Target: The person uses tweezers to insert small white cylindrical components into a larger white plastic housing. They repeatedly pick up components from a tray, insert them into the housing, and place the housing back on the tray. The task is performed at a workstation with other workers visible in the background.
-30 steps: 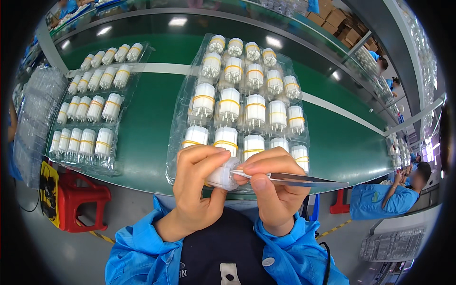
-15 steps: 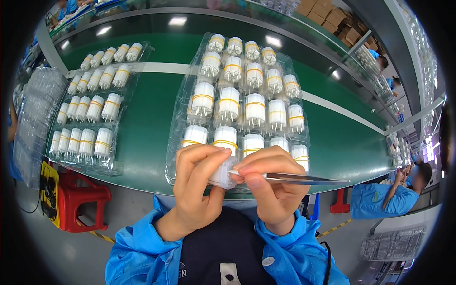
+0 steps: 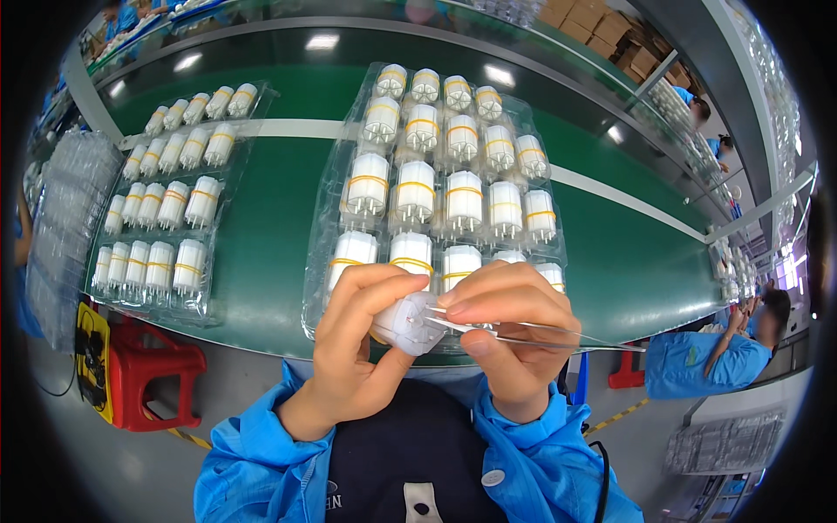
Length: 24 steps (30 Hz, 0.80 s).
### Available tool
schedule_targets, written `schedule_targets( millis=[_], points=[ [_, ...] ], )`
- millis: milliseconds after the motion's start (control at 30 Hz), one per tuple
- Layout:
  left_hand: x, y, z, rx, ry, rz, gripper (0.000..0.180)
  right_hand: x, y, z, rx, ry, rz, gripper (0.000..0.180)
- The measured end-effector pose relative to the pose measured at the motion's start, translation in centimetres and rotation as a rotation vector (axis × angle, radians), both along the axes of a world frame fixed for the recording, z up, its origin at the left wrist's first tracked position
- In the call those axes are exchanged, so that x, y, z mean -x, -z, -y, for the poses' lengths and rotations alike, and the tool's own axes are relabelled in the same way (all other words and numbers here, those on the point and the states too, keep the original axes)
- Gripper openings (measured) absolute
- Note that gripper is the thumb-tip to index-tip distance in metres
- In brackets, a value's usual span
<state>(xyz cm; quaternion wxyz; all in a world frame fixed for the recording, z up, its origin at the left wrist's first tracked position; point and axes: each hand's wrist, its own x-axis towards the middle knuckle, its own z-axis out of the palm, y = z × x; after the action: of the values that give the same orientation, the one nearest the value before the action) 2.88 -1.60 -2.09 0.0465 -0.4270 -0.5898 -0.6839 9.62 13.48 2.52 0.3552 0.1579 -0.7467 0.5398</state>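
My left hand (image 3: 353,344) grips a small white cylindrical part (image 3: 408,322) close to my chest, its end turned toward me. My right hand (image 3: 510,336) pinches thin metal tweezers (image 3: 540,331), whose tips touch the end of that white part; the long handle runs out to the right. Just beyond my hands lies a clear plastic tray (image 3: 327,253) filled with several upright white cylinders with yellow bands (image 3: 416,190). My hands hide the tray's near row in part.
A second clear tray (image 3: 218,288) with several white cylinders lies to the left on the green conveyor belt (image 3: 270,227). A stack of clear trays (image 3: 65,218) stands far left, a red stool (image 3: 139,370) below it. Another person in blue (image 3: 697,362) works at the right.
The white part has turned slightly in my left hand and the tweezers' tips sit on its end. Both hands stay in the same place.
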Motion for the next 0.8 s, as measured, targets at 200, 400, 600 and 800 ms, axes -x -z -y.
schedule_targets(
  millis=[200, 400, 600, 800],
  points=[
    [0.11, 0.28, 0.09, 0.004, 0.017, 0.022, 0.05, 0.4, 0.29, -0.37, -0.066, -0.03, -0.019, 0.016],
    [0.24, 0.32, 0.14, 0.009, 0.016, 0.009, 0.05, 0.36, 0.2, -0.32, -0.04, -0.029, -0.002, 0.014],
    [0.11, 0.4, 0.07, 0.02, -0.001, 0.011, 0.049, 0.34, 0.48, -0.33, -0.028, -0.001, 0.014, 0.013],
    [0.03, 0.52, 0.04, 0.004, -0.003, 0.016, 0.049, 0.24, 0.68, 0.0, 0.034, 0.004, 0.011, 0.013]
  ],
)
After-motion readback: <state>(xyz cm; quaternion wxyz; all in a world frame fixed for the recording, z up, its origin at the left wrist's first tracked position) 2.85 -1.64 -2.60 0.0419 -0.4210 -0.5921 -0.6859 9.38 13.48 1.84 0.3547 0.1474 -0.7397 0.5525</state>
